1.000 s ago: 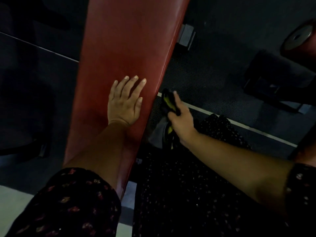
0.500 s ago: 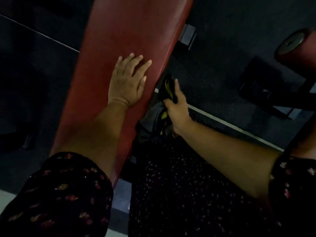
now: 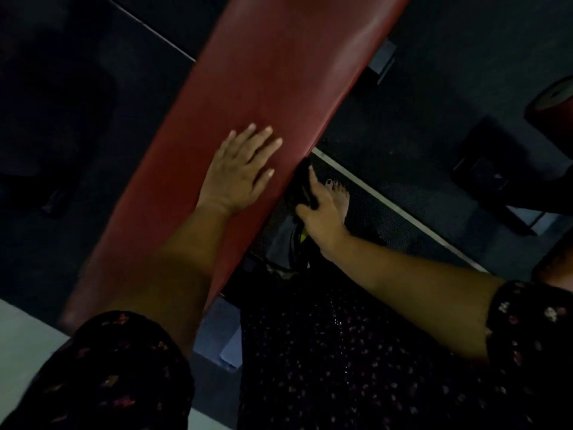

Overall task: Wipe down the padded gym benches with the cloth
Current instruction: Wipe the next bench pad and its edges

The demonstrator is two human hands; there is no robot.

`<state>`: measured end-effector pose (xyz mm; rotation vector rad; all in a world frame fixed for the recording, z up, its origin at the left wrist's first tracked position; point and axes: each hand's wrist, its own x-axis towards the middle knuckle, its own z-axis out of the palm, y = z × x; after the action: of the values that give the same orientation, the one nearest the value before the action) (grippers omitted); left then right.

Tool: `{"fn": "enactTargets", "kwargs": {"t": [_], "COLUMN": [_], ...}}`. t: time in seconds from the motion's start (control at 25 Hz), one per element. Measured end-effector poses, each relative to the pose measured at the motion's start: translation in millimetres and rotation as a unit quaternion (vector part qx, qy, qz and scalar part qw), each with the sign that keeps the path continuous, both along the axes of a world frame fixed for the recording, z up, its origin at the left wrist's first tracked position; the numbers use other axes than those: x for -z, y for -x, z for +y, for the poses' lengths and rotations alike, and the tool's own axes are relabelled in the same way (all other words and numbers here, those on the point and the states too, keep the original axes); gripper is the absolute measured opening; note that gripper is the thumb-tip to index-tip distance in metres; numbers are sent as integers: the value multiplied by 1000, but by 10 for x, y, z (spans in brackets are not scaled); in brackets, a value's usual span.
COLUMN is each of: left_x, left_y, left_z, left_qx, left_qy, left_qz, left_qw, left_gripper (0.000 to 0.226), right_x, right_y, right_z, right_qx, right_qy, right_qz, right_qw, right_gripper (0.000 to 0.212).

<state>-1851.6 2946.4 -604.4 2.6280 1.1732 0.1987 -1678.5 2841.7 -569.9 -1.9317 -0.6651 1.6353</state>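
A long red padded bench (image 3: 273,72) runs diagonally from the lower left to the top right of the head view. My left hand (image 3: 240,172) lies flat on its top, palm down, fingers spread, holding nothing. My right hand (image 3: 319,212) grips a dark cloth with yellow patches (image 3: 299,187) and presses it against the bench's right side edge, index finger stretched along the cloth. Part of the cloth hangs down below the hand, half hidden in shadow.
Dark rubber gym floor (image 3: 403,125) with a white line (image 3: 387,200) lies to the right. A bare foot (image 3: 339,197) stands beside my right hand. A grey bench foot (image 3: 383,62) shows under the bench. Another red pad (image 3: 555,100) and a dark machine base (image 3: 496,172) stand at the right.
My right hand has pushed the cloth up along the bench's side edge. My left hand has stayed flat on the pad. The camera view has tilted and shifted.
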Motion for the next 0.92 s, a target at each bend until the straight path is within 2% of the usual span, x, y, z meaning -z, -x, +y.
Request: {"fn": "enactTargets", "kwargs": {"t": [0.2,0.32,0.52,0.6,0.68,0.76,0.92], "left_x": [-32,-59,-50,-58,-62,-45,-70], "left_y": [468,697,1244,1389,1510,1615,1767], "left_z": [-546,-780,-1275,-1429,-1596,-1748,-1972], "left_qx": [-17,-32,-73,-86,-107,-127,-184], "left_qy": [-10,-9,0,5,9,11,23], "left_qz": [25,33,42,47,50,42,26], "left_qw": [999,999,996,995,993,991,982], "left_gripper": [52,51,48,47,47,47,47], "right_x": [47,-158,-205,-75,-4,33,-235], "right_y": [48,559,1060,951,947,1112,1724], "right_z": [309,-16,-975,-944,-829,-862,-1366], "right_qx": [135,82,-136,-114,-25,28,-24], "right_qy": [-12,-1,-18,-24,13,52,73], "right_qz": [-11,-66,-38,-44,-54,-24,76], "right_qw": [991,994,990,992,998,998,994], "right_gripper": [84,80,83,82,84,82,83]}}
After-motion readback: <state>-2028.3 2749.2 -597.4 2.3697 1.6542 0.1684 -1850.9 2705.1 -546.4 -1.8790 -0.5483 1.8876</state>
